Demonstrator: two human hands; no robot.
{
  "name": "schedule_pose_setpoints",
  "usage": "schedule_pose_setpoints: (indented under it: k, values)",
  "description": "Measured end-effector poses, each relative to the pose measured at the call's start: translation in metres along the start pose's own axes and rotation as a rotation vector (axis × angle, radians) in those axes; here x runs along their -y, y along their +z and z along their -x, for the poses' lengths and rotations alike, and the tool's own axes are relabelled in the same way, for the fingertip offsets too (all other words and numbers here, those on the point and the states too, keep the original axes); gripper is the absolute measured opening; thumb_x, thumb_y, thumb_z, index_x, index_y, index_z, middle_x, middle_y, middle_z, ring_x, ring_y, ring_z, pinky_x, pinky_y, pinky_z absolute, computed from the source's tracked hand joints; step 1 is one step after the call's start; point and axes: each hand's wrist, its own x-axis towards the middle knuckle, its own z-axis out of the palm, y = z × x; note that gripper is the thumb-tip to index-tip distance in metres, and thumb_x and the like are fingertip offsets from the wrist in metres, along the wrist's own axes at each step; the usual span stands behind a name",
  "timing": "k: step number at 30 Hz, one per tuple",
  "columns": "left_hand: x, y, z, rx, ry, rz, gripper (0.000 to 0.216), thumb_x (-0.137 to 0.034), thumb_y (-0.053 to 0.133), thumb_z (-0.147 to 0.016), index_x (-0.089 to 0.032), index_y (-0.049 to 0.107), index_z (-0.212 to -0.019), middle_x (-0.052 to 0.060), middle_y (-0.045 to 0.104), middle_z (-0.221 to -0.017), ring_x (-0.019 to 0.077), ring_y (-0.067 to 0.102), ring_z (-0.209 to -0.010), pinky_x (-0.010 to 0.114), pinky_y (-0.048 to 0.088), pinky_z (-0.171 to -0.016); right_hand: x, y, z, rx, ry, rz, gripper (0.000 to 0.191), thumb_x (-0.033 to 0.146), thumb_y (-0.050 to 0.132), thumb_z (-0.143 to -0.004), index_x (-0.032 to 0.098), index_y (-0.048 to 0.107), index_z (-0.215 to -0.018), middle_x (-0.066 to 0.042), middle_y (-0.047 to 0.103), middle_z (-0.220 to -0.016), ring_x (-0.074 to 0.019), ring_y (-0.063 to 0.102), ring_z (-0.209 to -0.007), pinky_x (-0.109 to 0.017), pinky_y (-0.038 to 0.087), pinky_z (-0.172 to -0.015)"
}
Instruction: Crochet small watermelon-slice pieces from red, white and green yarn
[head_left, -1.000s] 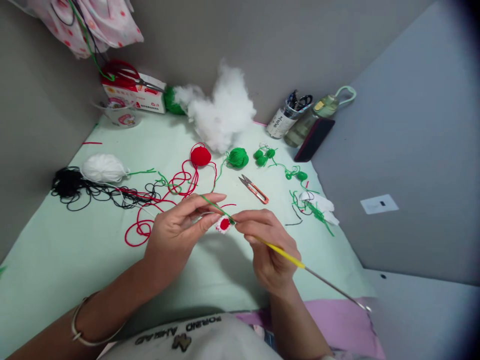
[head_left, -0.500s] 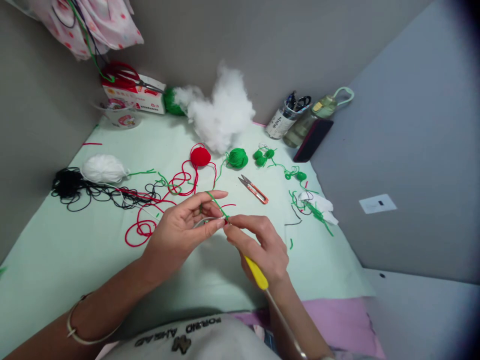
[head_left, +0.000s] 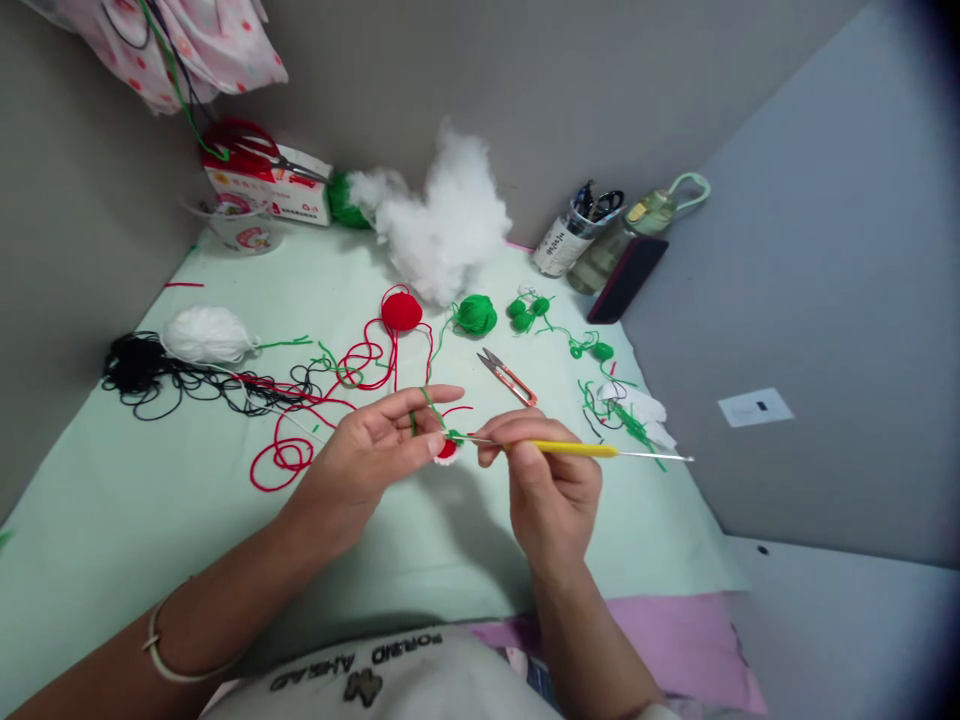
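Between thumb and fingers, my left hand [head_left: 379, 440] pinches a small crochet piece [head_left: 448, 450], red with a white edge and green stitches on top. A strand of green yarn [head_left: 429, 400] runs over my left forefinger toward the green yarn ball [head_left: 475, 315]. My right hand [head_left: 555, 480] is closed round a crochet hook [head_left: 574, 449] with a yellow handle, held nearly level. The hook's left tip meets the green stitches; its other metal end sticks out to the right. Just beyond my hands lie orange thread snips [head_left: 510, 378].
Red yarn [head_left: 401, 311], white yarn [head_left: 206, 334] and tangled black yarn [head_left: 135, 365] lie at left. White stuffing [head_left: 450, 220] is heaped at the back. Green pieces [head_left: 529, 312] and scraps [head_left: 634, 415] lie right, below a pen cup [head_left: 562, 245], bottle [head_left: 607, 250] and phone [head_left: 628, 281].
My right hand has turned and drawn slightly right, swinging the hook from a steep slant to nearly level. The red and white crochet piece now shows more below my left fingertips.
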Motion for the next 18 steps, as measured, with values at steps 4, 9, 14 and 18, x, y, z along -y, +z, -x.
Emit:
schedule_pose_setpoints:
  k: [4, 9, 14, 18]
  values:
    - [0.007, 0.006, 0.000, 0.043, 0.003, -0.012, 0.034, -0.026, 0.086, -0.082, -0.029, 0.082, -0.116, -0.001, 0.068, -0.087, 0.0116, 0.059, -0.084, 0.023, 0.049, -0.083, -0.002, 0.007, 0.001, 0.020, -0.049, 0.104, 0.022, 0.012, 0.063, -0.099, 0.027, 0.078, -0.104, -0.004, 0.078, -0.095, -0.0200, 0.072, -0.094, -0.035, 0.062, -0.079]
    - [0.011, 0.010, -0.001, -0.032, 0.015, 0.085, 0.044, -0.029, 0.089, -0.079, -0.029, 0.080, -0.122, -0.002, 0.070, -0.084, 0.0122, 0.062, -0.083, 0.025, 0.050, -0.084, -0.007, 0.011, 0.012, 0.027, -0.139, 0.284, 0.035, 0.007, 0.063, -0.097, 0.031, 0.076, -0.120, -0.005, 0.076, -0.105, -0.0190, 0.073, -0.093, -0.034, 0.062, -0.075]
    - [0.010, 0.006, -0.004, 0.015, -0.146, 0.225, 0.034, -0.028, 0.088, -0.077, -0.023, 0.085, -0.110, 0.003, 0.072, -0.089, 0.0128, 0.061, -0.080, 0.025, 0.050, -0.078, -0.010, 0.005, 0.010, 0.019, -0.154, 0.302, 0.032, 0.011, 0.063, -0.098, 0.031, 0.077, -0.119, -0.006, 0.076, -0.105, -0.0195, 0.072, -0.092, -0.035, 0.061, -0.076]
    - [0.009, 0.003, -0.006, 0.013, -0.111, 0.183, 0.028, -0.028, 0.086, -0.078, -0.024, 0.086, -0.106, 0.002, 0.072, -0.085, 0.0119, 0.060, -0.076, 0.024, 0.049, -0.076, -0.008, 0.003, 0.001, -0.075, 0.163, -0.115, 0.020, 0.022, 0.061, -0.102, 0.028, 0.080, -0.102, -0.002, 0.074, -0.090, -0.0137, 0.067, -0.071, -0.030, 0.057, -0.065]
